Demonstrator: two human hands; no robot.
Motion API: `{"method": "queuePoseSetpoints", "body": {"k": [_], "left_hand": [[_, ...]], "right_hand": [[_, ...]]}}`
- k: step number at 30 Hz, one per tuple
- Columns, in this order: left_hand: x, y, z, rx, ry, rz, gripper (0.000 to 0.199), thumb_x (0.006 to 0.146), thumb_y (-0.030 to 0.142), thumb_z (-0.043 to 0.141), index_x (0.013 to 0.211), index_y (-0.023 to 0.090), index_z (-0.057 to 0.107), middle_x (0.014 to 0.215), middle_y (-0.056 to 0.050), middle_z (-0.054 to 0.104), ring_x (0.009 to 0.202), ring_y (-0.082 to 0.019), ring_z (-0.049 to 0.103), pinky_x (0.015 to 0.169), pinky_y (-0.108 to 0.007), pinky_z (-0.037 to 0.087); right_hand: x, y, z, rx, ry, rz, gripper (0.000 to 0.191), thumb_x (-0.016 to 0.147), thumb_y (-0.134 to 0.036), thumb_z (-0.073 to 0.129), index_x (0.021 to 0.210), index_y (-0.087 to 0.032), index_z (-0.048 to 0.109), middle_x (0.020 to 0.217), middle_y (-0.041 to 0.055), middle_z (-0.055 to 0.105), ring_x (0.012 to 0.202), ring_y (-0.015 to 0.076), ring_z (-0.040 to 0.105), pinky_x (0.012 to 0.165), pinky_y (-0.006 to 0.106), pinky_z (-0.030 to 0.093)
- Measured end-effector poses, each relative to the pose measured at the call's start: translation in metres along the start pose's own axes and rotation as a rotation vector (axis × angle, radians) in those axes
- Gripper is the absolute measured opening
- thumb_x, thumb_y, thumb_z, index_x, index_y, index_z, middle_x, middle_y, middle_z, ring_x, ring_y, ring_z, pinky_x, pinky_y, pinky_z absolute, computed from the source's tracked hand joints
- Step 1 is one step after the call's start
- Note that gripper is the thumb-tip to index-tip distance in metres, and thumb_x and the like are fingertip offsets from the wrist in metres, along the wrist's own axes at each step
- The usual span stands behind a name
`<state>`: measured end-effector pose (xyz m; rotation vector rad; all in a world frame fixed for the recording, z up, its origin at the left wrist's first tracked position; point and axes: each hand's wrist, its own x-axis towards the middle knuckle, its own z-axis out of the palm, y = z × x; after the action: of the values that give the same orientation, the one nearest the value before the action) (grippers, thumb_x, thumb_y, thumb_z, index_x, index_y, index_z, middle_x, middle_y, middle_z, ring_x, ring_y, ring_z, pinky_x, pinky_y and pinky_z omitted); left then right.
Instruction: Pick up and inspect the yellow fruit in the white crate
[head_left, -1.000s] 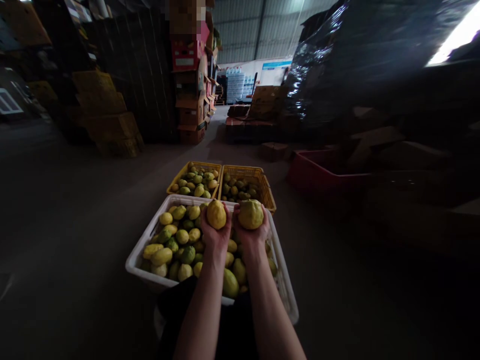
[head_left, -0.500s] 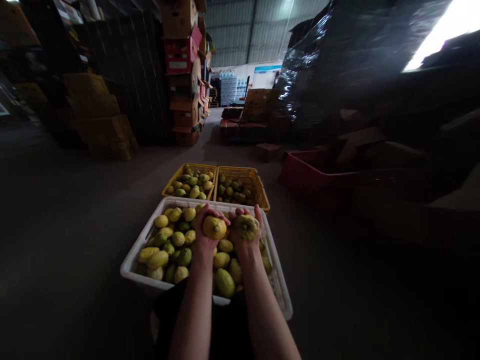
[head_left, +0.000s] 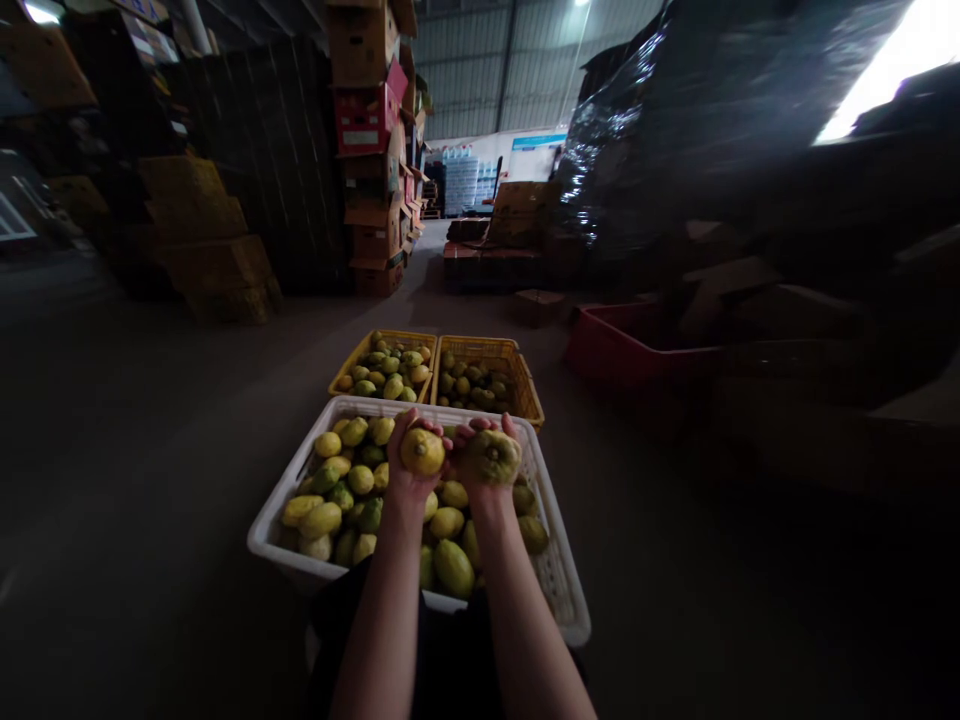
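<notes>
Side by side above a white crate [head_left: 298, 450], both hands hold fruit up, stem ends facing me. My left hand [head_left: 406, 470] is wrapped round a yellow lemon [head_left: 422, 452]. A greener, lumpy lemon [head_left: 495, 456] rests in the curled fingers of my right hand [head_left: 484, 492]. Loose yellow and green lemons [head_left: 321, 520] fill much of the white crate, and my forearms hide some of them.
Behind the white crate stand two yellow crates: the left yellow crate [head_left: 347, 375] and the right yellow crate [head_left: 527, 385], both with lemons inside. A red bin [head_left: 622, 345] stands to the right. Stacked cardboard boxes [head_left: 371, 180] rise at the back.
My left hand and its lemon have shifted slightly left. The right-hand lemon is turned a little, and both hands keep their hold. The whole view has moved slightly.
</notes>
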<state>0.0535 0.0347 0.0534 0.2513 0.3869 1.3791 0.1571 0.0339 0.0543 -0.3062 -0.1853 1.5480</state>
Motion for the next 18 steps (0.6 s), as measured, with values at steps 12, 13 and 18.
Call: {"method": "queuePoseSetpoints", "body": {"k": [12,13,18], "left_hand": [[0.008,0.014,0.004,-0.255,0.224,0.009,0.048,0.099,0.028,0.041,0.14,0.009,0.058,0.128,-0.021,0.07,0.12,-0.03,0.069,0.079,-0.032,0.065],[0.007,0.014,0.003,-0.272,0.201,0.029,0.049,0.098,0.026,0.042,0.142,0.009,0.057,0.133,-0.022,0.068,0.124,-0.031,0.066,0.084,-0.035,0.065],[0.004,0.017,0.004,-0.284,0.124,0.114,0.047,0.099,0.019,0.041,0.143,0.012,0.056,0.145,-0.02,0.061,0.133,-0.03,0.06,0.098,-0.04,0.061]], "right_hand": [[0.018,0.01,-0.009,0.167,0.261,0.164,0.033,0.086,-0.022,0.049,0.114,-0.015,0.065,0.092,0.0102,0.078,0.092,0.0258,0.076,0.089,0.049,0.062],[0.017,0.01,-0.009,0.17,0.254,0.17,0.034,0.086,-0.021,0.049,0.116,-0.014,0.064,0.093,0.0109,0.078,0.094,0.0265,0.076,0.091,0.052,0.061],[0.018,0.011,-0.009,0.195,0.281,0.142,0.03,0.09,-0.021,0.057,0.119,-0.016,0.061,0.094,0.0086,0.078,0.091,0.0249,0.077,0.091,0.053,0.063]]}}
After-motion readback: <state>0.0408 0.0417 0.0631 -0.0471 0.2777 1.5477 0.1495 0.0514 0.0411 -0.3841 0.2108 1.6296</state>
